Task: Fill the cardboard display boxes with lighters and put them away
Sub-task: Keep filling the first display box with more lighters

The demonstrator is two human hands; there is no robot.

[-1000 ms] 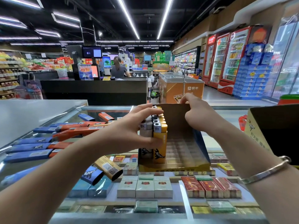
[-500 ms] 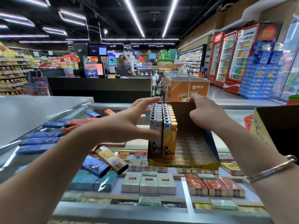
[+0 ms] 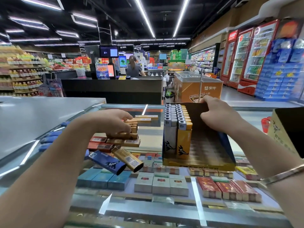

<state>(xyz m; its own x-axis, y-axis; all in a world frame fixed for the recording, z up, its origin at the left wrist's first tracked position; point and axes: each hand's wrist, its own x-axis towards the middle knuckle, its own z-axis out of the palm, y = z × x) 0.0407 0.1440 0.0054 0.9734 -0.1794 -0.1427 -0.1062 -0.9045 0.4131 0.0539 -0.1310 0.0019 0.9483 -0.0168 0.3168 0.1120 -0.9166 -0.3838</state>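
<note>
A cardboard display box (image 3: 212,148) stands on the glass counter, open toward me. Two rows of upright lighters (image 3: 178,129), white and orange, fill its left side; the right side is bare. My right hand (image 3: 218,114) grips the top edge of the box's back flap. My left hand (image 3: 115,122) reaches down onto a pile of loose orange lighters (image 3: 130,137) lying to the left of the box, fingers curled over them. A blue lighter (image 3: 107,162) and an orange lighter (image 3: 127,159) lie in front of the pile.
A second cardboard box (image 3: 289,129) stands at the right edge. More blue and orange lighters (image 3: 52,139) lie along the counter's left. Cigarette packs (image 3: 161,185) show under the glass. A grey countertop (image 3: 41,116) lies to the left, a checkout with a person beyond.
My left hand has left the lighters in the box and moved left and down onto the loose pile. My right hand stays on the box's back flap.
</note>
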